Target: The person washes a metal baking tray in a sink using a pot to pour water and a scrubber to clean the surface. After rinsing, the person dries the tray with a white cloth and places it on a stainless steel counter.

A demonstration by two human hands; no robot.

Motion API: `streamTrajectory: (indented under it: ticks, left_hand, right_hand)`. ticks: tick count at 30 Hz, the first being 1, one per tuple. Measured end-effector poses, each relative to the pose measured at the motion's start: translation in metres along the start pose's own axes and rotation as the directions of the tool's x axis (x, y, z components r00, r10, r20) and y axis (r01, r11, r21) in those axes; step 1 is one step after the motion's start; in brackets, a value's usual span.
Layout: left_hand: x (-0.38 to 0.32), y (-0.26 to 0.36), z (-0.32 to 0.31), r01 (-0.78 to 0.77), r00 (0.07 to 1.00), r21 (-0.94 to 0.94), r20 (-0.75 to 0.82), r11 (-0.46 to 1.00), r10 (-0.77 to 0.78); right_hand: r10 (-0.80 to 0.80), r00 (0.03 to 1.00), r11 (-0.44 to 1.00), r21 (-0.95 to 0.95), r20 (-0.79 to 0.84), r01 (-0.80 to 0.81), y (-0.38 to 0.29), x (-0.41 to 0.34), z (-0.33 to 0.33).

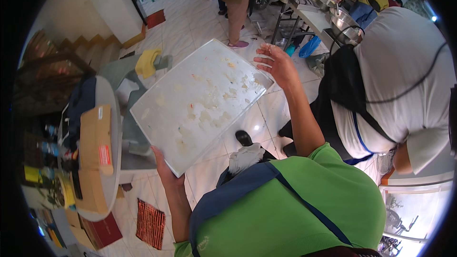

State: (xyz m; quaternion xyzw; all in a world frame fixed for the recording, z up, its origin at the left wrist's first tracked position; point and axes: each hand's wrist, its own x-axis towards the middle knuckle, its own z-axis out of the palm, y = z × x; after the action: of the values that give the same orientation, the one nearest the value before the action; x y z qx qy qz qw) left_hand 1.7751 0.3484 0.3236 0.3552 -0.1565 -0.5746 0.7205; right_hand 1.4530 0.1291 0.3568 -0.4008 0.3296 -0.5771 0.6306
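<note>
A rectangular metal baking tray (pixel 200 100) is held out at a slant, with pale greasy residue and small coloured bits stuck to its surface. My left hand (pixel 167 171) grips it by its near left corner. Beside the far right corner, my right hand (pixel 275 64) is raised with its fingers apart and nothing in it. Pale dough or flour clings to those fingertips. A crumpled white cloth (pixel 246 157) sits at the front of my navy apron (pixel 235 182).
To the left, an oval table (pixel 116 185) bears a flattened cardboard box (pixel 96 139). A yellow cloth (pixel 147 63) hangs on a grey plastic chair (pixel 123 66). A person in white (pixel 396 78) stands close on my right. Steel bowls (pixel 344 25) stand on the worktable (pixel 310 19).
</note>
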Motion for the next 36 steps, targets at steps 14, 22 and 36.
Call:
streamTrajectory:
  ticks: [14,22,36]
  left_hand:
    - [0.348,0.014,0.076,-0.144,0.978,-0.039,-0.156,0.989,0.136]
    - [0.542,0.055,0.066,-0.273,0.929,-0.013,-0.263,0.962,0.26]
    - [0.889,0.126,0.073,-0.302,0.913,-0.061,-0.304,0.951,0.271]
  right_hand:
    - [0.08,0.992,0.982,-0.181,0.096,-0.062,0.017,0.392,0.016]
    - [0.066,0.972,0.968,-0.252,0.224,-0.008,0.061,0.592,0.106]
    - [-0.169,0.907,0.972,-0.09,0.387,0.219,0.099,0.913,0.243]
